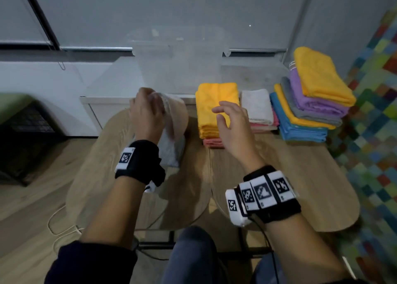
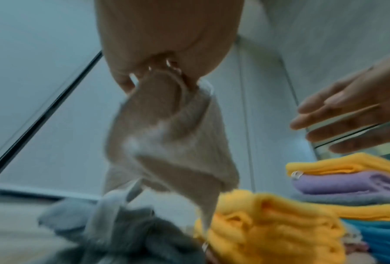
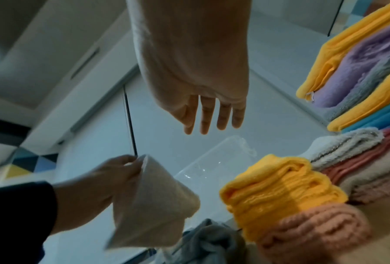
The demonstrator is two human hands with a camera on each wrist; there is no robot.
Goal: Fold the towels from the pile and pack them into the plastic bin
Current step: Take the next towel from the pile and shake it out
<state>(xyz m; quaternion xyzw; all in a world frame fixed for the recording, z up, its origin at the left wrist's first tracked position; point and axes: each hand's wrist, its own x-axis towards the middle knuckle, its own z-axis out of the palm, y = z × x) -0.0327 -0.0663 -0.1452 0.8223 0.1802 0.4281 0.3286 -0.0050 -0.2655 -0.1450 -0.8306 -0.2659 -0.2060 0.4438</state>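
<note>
Head view: our left hand [image 1: 148,114] pinches a beige towel [image 1: 175,114] left of the yellow stack [image 1: 217,103]; our right hand [image 1: 232,125], spread and empty, probably must catch its free corner next.

Folded towel stacks [image 1: 217,107] sit on the table [image 1: 300,176], right of the plastic bin [image 1: 178,62].

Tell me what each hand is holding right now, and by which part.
The left hand pinches the beige towel by its top corner, the rest hanging down. The right hand holds nothing.
</note>
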